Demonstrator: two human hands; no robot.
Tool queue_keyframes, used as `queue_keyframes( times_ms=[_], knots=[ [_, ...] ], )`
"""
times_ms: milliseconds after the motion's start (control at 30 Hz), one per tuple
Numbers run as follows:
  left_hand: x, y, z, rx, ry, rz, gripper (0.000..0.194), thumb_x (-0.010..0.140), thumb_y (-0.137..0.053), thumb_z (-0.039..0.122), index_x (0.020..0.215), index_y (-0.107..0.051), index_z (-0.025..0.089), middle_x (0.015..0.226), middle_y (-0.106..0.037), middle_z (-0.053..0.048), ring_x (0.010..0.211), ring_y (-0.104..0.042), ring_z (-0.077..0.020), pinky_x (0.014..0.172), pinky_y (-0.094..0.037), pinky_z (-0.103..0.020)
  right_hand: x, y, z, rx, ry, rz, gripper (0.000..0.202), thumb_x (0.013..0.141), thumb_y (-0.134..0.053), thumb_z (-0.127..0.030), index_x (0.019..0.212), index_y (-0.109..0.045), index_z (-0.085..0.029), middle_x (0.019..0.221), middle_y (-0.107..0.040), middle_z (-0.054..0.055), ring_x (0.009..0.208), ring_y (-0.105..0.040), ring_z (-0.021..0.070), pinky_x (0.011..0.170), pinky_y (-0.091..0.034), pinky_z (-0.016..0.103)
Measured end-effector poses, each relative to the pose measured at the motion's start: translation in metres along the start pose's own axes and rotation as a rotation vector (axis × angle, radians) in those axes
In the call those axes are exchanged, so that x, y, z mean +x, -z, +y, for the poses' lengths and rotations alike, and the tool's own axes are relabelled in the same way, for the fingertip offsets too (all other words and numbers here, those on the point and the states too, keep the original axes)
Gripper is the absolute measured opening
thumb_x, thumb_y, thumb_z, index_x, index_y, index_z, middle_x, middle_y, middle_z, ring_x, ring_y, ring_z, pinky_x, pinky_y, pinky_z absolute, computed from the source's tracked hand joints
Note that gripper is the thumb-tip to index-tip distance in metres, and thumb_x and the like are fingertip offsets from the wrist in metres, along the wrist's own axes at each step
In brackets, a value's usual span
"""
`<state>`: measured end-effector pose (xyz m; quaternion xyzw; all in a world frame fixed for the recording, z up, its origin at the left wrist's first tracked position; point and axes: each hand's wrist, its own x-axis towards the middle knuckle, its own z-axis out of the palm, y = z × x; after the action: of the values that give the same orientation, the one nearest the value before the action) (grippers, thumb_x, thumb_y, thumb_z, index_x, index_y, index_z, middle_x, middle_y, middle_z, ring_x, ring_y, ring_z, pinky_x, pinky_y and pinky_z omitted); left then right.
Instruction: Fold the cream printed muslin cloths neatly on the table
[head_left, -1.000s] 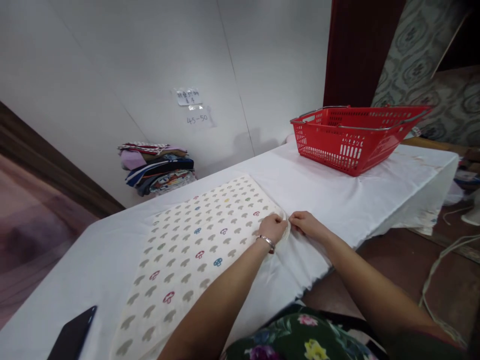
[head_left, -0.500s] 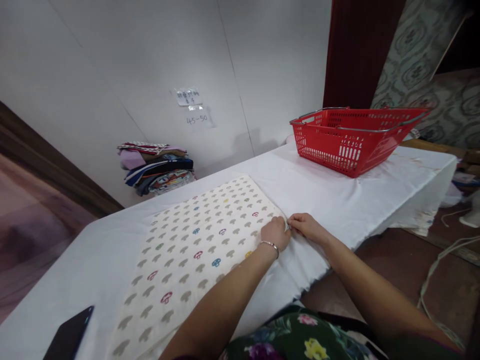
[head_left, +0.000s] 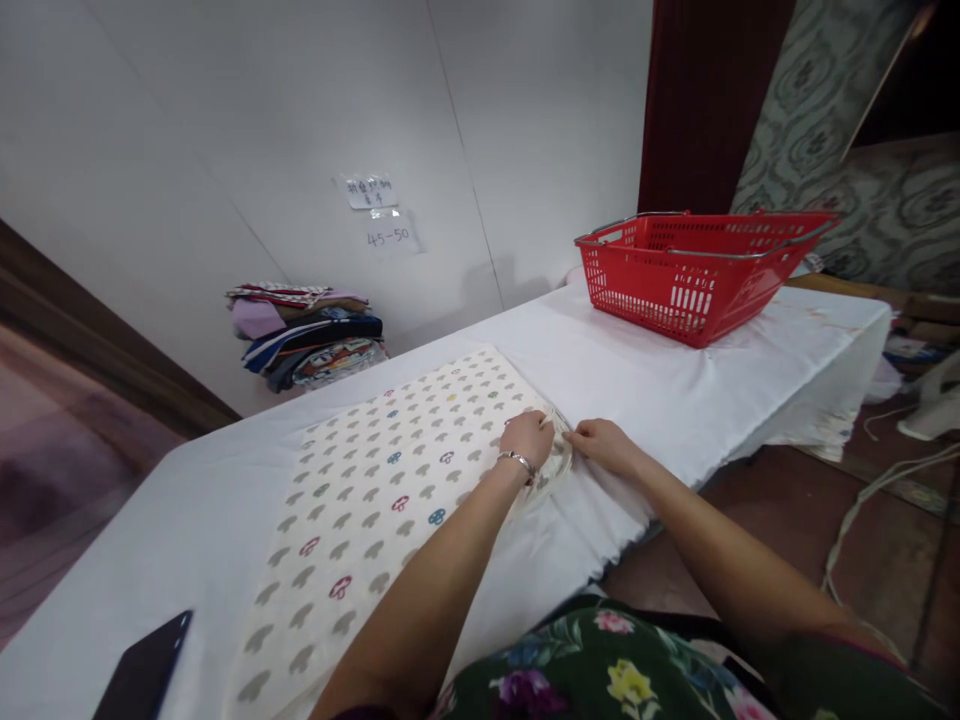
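A cream cloth (head_left: 360, 490) printed with grey and coloured mushroom shapes lies folded flat on the white-covered table. My left hand (head_left: 528, 436) is closed on the cloth near its right corner, pulling the top layer up and back. Close beside it, my right hand (head_left: 602, 443) pinches the cloth's edge between thumb and fingers. Between the two hands the fabric is bunched and the layers stand apart at the corner. The fingertips of my left hand are partly hidden by the folds.
A red plastic basket (head_left: 697, 285) with metal handles stands at the table's far right. A pile of folded clothes (head_left: 307, 335) sits by the wall behind the table (head_left: 172, 560). A dark phone (head_left: 146, 668) lies at the near left. Paper signs (head_left: 386, 232) hang on the wall.
My left hand has moved a little left and up, drawing the corner's top layer back so the fabric bunches. My right hand stays at the edge, slightly apart from the left.
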<state>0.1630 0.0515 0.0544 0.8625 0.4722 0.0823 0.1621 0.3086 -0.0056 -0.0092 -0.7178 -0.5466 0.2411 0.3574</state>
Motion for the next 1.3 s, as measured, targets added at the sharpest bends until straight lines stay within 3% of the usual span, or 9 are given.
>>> queue_keyframes(
  times_ms=[200, 400, 700, 800, 967, 1100, 1200, 1300],
  knots=[
    [-0.004, -0.007, 0.002, 0.182, -0.099, 0.002, 0.028, 0.085, -0.036, 0.025, 0.088, -0.062, 0.016, 0.092, -0.065, -0.010, 0.086, -0.061, -0.0209, 0.070, -0.043, -0.029, 0.001, -0.001, -0.001, 0.051, -0.041, 0.018, 0.018, 0.068, -0.052, -0.029, 0.053, -0.052, -0.018, 0.051, -0.052, 0.000, 0.051, -0.044, 0.0112, 0.051, -0.028, 0.023],
    [-0.008, -0.026, 0.014, 0.356, -0.232, -0.077, 0.029, 0.087, -0.033, 0.019, 0.098, -0.058, 0.012, 0.097, -0.061, -0.013, 0.088, -0.061, -0.0237, 0.069, -0.046, -0.033, -0.003, -0.003, 0.006, 0.197, -0.063, 0.006, 0.024, 0.070, -0.047, -0.032, 0.050, -0.046, -0.018, 0.042, -0.043, -0.005, 0.042, -0.037, 0.0076, 0.045, -0.027, 0.021],
    [-0.011, -0.037, 0.016, 0.404, -0.231, -0.092, 0.026, 0.088, -0.032, 0.016, 0.101, -0.055, 0.015, 0.096, -0.059, -0.011, 0.090, -0.060, -0.0216, 0.069, -0.046, -0.031, -0.002, -0.006, 0.007, 0.380, -0.131, -0.007, 0.020, 0.066, -0.048, -0.029, 0.050, -0.046, -0.018, 0.040, -0.043, -0.005, 0.038, -0.035, 0.0064, 0.040, -0.026, 0.021],
    [-0.013, -0.036, 0.017, 0.365, -0.208, -0.080, 0.026, 0.088, -0.032, 0.020, 0.101, -0.054, 0.016, 0.099, -0.057, -0.010, 0.090, -0.059, -0.0207, 0.070, -0.045, -0.031, -0.001, -0.004, 0.005, 0.438, -0.173, -0.035, 0.019, 0.067, -0.047, -0.029, 0.051, -0.045, -0.018, 0.040, -0.043, -0.005, 0.036, -0.035, 0.0064, 0.038, -0.026, 0.021],
    [-0.020, -0.036, 0.022, 0.274, -0.191, -0.031, 0.036, 0.087, -0.035, 0.042, 0.105, -0.054, 0.017, 0.106, -0.053, -0.010, 0.090, -0.058, -0.0216, 0.071, -0.045, -0.032, 0.000, 0.001, 0.001, 0.466, -0.222, -0.100, 0.018, 0.067, -0.048, -0.029, 0.053, -0.045, -0.018, 0.040, -0.043, -0.004, 0.033, -0.035, 0.0065, 0.035, -0.024, 0.021],
    [-0.015, -0.026, 0.019, 0.317, -0.181, -0.049, 0.029, 0.084, -0.039, 0.029, 0.101, -0.058, 0.016, 0.103, -0.056, -0.011, 0.090, -0.058, -0.0220, 0.071, -0.045, -0.033, -0.003, 0.004, 0.000, 0.422, -0.227, -0.112, 0.019, 0.071, -0.046, -0.033, 0.060, -0.050, -0.018, 0.046, -0.044, -0.004, 0.035, -0.034, 0.0063, 0.036, -0.022, 0.021],
    [-0.007, -0.005, 0.010, 0.318, -0.098, -0.026, 0.029, 0.083, -0.037, 0.026, 0.099, -0.061, 0.018, 0.102, -0.059, -0.009, 0.090, -0.058, -0.0206, 0.073, -0.045, -0.032, -0.005, 0.005, -0.001, 0.335, -0.224, -0.088, 0.025, 0.076, -0.044, -0.038, 0.067, -0.055, -0.017, 0.046, -0.044, -0.004, 0.036, -0.034, 0.0074, 0.039, -0.023, 0.022],
    [-0.002, 0.018, -0.001, 0.301, -0.035, 0.051, 0.030, 0.082, -0.038, 0.026, 0.101, -0.061, 0.021, 0.106, -0.059, -0.007, 0.094, -0.057, -0.0206, 0.073, -0.045, -0.030, -0.004, 0.002, -0.004, 0.215, -0.209, -0.066, 0.030, 0.072, -0.053, -0.041, 0.054, -0.053, -0.017, 0.047, -0.047, 0.000, 0.047, -0.043, 0.0109, 0.048, -0.027, 0.024]
  ],
)
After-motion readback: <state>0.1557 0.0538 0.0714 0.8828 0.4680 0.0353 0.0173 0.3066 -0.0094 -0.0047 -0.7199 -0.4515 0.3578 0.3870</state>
